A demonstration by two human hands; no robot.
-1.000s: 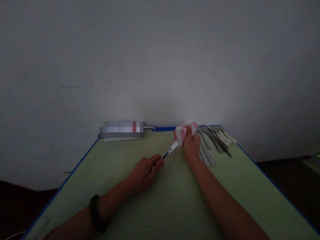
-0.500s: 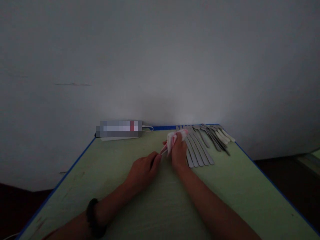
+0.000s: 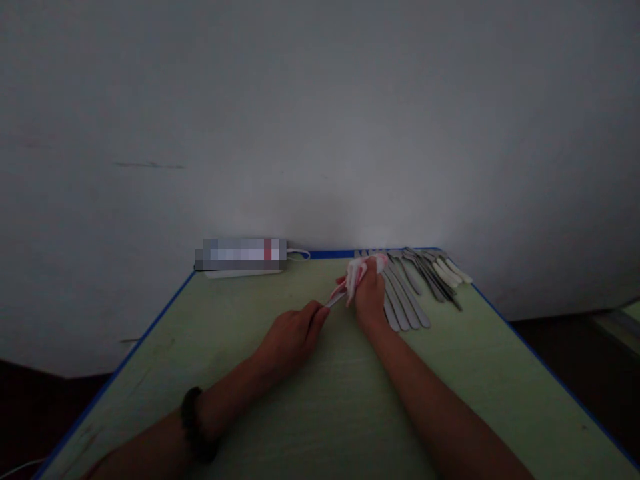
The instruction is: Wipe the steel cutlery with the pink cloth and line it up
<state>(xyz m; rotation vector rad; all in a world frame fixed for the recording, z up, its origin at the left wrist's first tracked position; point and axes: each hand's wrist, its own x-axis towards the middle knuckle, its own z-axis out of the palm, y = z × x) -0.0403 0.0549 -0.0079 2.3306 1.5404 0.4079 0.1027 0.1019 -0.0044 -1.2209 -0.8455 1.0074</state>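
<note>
My left hand [image 3: 293, 337] rests on the green table [image 3: 325, 400] with its fingers pinched round the handle of a knife [image 3: 334, 300]. My right hand [image 3: 371, 293] is closed on a white and pink cloth [image 3: 354, 275] that is wrapped over the knife's far end, so the blade is hidden. The two hands are close together, a short stretch of metal showing between them. Just right of my right hand lies a row of several metal knives [image 3: 405, 297].
More cutlery, some with white handles [image 3: 447, 272], lies fanned at the far right corner. A flat blurred box [image 3: 241, 255] with a white cable sits at the far edge against the wall. The table has a blue rim [image 3: 150, 327]. A dark band circles my left wrist [image 3: 195, 427].
The cloth slid down the knife toward my left hand, then back up a little. More knives in the row show beside my right hand than a second ago.
</note>
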